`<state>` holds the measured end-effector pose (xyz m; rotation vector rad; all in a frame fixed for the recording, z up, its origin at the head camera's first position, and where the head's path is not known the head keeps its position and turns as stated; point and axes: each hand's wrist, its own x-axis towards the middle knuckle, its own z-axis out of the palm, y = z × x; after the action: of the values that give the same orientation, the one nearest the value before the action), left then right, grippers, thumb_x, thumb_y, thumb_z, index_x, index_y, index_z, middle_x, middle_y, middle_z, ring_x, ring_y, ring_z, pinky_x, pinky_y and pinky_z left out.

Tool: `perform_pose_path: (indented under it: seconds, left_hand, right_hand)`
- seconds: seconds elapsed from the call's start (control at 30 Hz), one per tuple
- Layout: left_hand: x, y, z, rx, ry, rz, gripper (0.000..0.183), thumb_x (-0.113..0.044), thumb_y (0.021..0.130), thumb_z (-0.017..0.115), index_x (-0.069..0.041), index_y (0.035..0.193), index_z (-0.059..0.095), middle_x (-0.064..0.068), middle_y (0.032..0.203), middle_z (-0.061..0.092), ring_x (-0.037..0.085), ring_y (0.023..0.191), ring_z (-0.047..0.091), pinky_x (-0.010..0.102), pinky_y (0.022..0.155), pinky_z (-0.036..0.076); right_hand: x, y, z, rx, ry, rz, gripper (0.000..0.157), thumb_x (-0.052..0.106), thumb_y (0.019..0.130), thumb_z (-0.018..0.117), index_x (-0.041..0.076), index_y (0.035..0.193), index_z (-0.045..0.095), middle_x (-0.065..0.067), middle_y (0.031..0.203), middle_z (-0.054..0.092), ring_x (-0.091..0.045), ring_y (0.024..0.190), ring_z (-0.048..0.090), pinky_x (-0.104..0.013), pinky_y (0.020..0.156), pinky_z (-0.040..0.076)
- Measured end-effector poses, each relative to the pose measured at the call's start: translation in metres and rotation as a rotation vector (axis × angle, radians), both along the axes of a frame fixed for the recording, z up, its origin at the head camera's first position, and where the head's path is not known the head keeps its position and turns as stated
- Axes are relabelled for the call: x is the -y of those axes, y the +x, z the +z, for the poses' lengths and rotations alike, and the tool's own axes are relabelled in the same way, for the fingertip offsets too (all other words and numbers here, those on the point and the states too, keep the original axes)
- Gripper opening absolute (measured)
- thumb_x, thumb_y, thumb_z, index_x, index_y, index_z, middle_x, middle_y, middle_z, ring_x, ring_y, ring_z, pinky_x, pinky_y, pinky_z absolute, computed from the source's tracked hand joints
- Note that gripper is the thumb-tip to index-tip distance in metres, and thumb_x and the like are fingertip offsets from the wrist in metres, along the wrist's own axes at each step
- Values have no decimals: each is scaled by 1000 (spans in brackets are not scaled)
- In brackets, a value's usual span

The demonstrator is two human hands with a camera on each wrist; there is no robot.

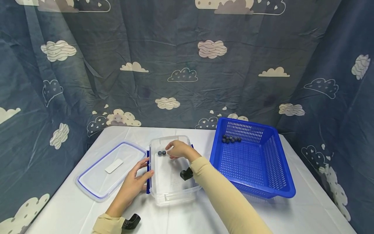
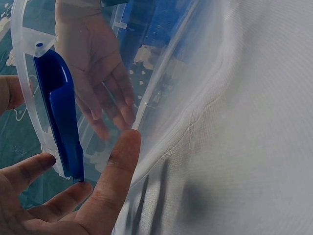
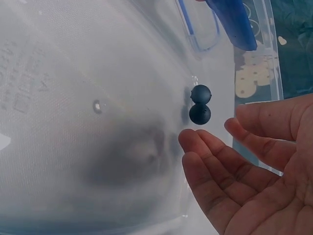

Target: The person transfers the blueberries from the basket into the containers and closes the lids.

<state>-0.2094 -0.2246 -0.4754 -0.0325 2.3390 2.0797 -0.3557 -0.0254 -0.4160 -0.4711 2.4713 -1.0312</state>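
A clear plastic container (image 1: 172,169) with blue side latches stands uncovered in the middle of the white table. Two dark blueberries (image 3: 200,104) lie touching each other inside it, near its far left. My right hand (image 1: 179,149) reaches into the container with fingers loosely bent and nothing between them; in the right wrist view its fingertips (image 3: 188,139) are just short of the berries. At the container's left wall, my left hand (image 1: 132,187) rests with spread fingers against the side, around the blue latch (image 2: 63,112).
On the left lies a clear lid (image 1: 99,185) with a blue seal and a white label (image 1: 114,166). A blue perforated basket (image 1: 280,191) stands to the right, with several more blueberries (image 1: 230,139) in its far left corner. A cloud-patterned curtain (image 1: 181,91) surrounds the table.
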Motion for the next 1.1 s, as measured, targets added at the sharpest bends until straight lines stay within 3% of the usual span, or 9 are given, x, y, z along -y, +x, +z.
perform_pose_path:
  seconds: [0.23, 0.6, 1.1]
  left_hand:
    - [0, 0, -2, -2, 7, 5, 64, -23, 105, 71, -22, 163, 44, 19, 163, 37, 36, 114, 73, 40, 77, 70]
    - [-1, 1, 0, 3, -1, 11, 63, -23, 105, 70, -22, 163, 44, 19, 164, 37, 38, 117, 72, 41, 78, 70]
    - [-1, 1, -1, 1, 8, 10, 64, -22, 106, 70, -20, 164, 44, 19, 164, 37, 37, 117, 72, 42, 77, 70]
  right_hand:
    - [-3, -1, 3, -29, -2, 35, 35, 9, 105, 61, -3, 138, 67, -25, 118, 78, -30, 106, 79, -35, 94, 66]
    - [-13, -3, 18, -61, -13, 59, 34, 12, 108, 61, 0, 138, 67, -25, 125, 74, -32, 109, 78, -28, 87, 66]
    - [-34, -10, 34, -90, -55, 62, 34, 14, 108, 60, 2, 139, 67, -22, 125, 74, -29, 110, 78, -35, 94, 66]
